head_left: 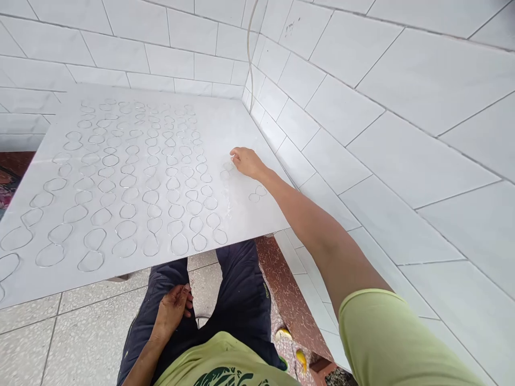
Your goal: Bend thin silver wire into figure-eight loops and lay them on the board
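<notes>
A large white board (pixel 241 128) lies flat in front of me, covered with several rows of thin clear figure-eight loops (pixel 132 187). My right hand (pixel 246 161) reaches out over the board's right side, fingers curled together in a pinch on a small clear loop (pixel 227 167); a separate pair of loops (pixel 257 193) lies just beside my forearm. My left hand (pixel 174 305) rests on my left thigh below the board's near edge, fingers loosely bent, holding nothing I can see.
White tiled walls (pixel 382 118) close in on the right and behind the board. A thin white cable (pixel 250 59) hangs down the corner. Below are speckled floor tiles (pixel 80 332) and a red-brown ledge (pixel 285 289).
</notes>
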A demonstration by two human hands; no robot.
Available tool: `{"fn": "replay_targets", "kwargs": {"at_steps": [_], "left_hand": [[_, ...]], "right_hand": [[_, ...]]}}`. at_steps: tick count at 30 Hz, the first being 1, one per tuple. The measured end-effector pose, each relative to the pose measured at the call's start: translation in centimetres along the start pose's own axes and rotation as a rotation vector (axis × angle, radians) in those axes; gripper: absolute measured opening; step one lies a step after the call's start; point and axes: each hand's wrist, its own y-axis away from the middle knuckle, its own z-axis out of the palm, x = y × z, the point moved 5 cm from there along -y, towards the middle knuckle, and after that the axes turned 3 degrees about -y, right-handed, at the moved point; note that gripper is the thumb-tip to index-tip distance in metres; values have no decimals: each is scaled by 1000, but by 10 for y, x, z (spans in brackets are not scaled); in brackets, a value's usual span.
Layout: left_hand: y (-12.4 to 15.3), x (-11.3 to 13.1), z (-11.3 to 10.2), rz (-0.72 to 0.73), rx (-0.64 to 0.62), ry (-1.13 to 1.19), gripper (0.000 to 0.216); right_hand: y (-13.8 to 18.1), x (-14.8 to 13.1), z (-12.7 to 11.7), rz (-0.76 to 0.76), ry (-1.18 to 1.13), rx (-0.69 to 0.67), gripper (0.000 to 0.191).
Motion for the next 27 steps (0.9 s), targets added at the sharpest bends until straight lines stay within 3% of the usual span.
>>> {"fn": "replay_targets", "kwargs": {"at_steps": [4,9,14,27], "left_hand": [[-2,0,1,1,-15,-20,42],[-4,5,4,6,-21,-33,40],[-4,7,4,1,-25,-50,39],[-4,1,5,9,-30,-40,38]], "right_hand": [[22,3,0,-106,159,46,38],[52,-2,23,-213,273,-39,46],[58,-7,44,-223,362,-111,56],[63,9,34,-394,418,-150,53]]}}
